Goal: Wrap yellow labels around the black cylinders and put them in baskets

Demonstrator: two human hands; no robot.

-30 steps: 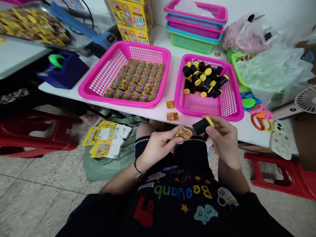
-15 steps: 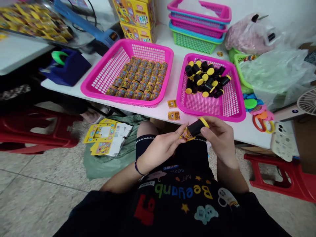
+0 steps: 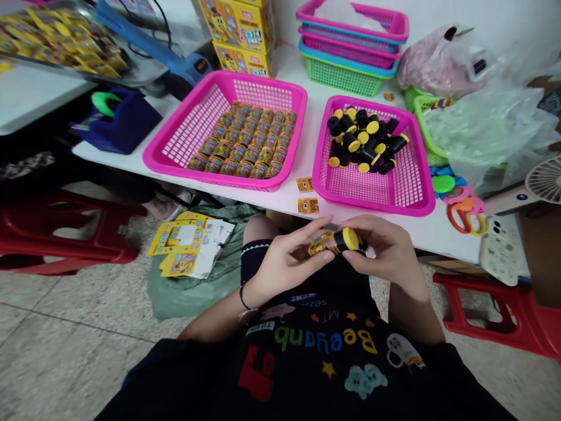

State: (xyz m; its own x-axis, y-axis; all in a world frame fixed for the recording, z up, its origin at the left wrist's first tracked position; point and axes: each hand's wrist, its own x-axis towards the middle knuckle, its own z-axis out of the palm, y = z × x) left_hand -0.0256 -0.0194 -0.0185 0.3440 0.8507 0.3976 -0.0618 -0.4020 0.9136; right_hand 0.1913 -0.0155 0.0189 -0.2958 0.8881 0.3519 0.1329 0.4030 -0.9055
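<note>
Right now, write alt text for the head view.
The left hand holds a black tube partly covered by a printed wrap, with the right hand at its yellow cap. On the table, a pink left basket holds printed tubes; a pink right basket, black tubes.

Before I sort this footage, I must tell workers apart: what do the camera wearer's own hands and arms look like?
The left hand and right hand wear no gloves. A thin dark bracelet circles the left wrist; none shows on the right. Short dark sleeves leave both forearms bare.
</note>
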